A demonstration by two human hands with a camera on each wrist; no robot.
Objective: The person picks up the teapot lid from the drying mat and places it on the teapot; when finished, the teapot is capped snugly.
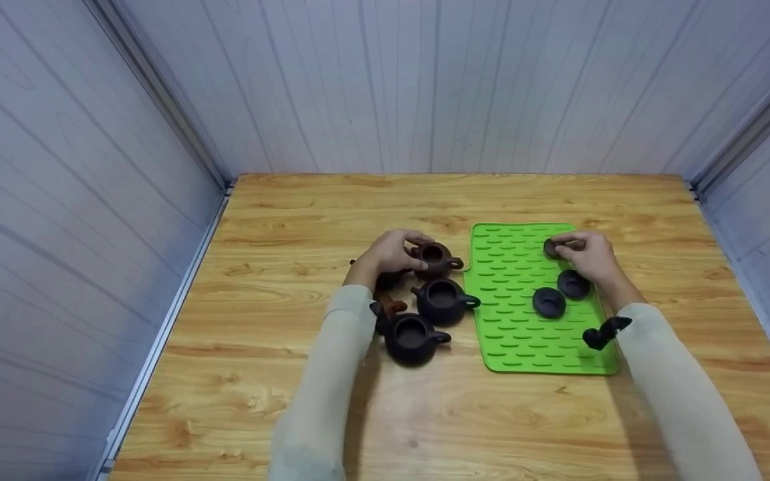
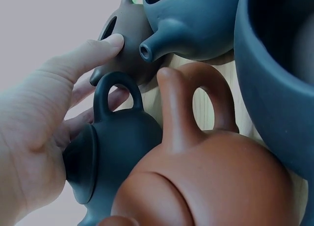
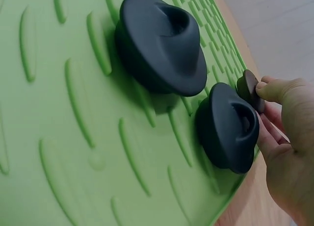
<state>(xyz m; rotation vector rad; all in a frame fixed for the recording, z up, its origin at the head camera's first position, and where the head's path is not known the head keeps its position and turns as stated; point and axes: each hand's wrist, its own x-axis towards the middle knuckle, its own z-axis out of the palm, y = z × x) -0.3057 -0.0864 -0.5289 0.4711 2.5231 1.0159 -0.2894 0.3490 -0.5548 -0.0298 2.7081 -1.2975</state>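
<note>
My left hand [image 1: 395, 254] holds the small brown lidless teapot [image 1: 433, 259], thumb on its near side; in the left wrist view the thumb lies on the brown pot [image 2: 133, 39] beside its opening. My right hand [image 1: 589, 254] pinches a small brown lid [image 1: 551, 248] by thumb and fingers over the far part of the green mat [image 1: 505, 287]. Two black lids [image 1: 549, 302] [image 3: 162, 44] lie on the mat near it; the closer one [image 3: 228, 128] is just beside my fingers. Whether the brown lid touches the mat, I cannot tell.
Two open black teapots, one middle [image 1: 442, 302] and one nearer [image 1: 410, 339], stand left of the mat. An orange-brown lidded teapot [image 2: 211, 182] and a dark lidded one [image 2: 122, 142] sit under and beside my left wrist. Walls [image 1: 398, 87] border the wooden table [image 1: 258, 321].
</note>
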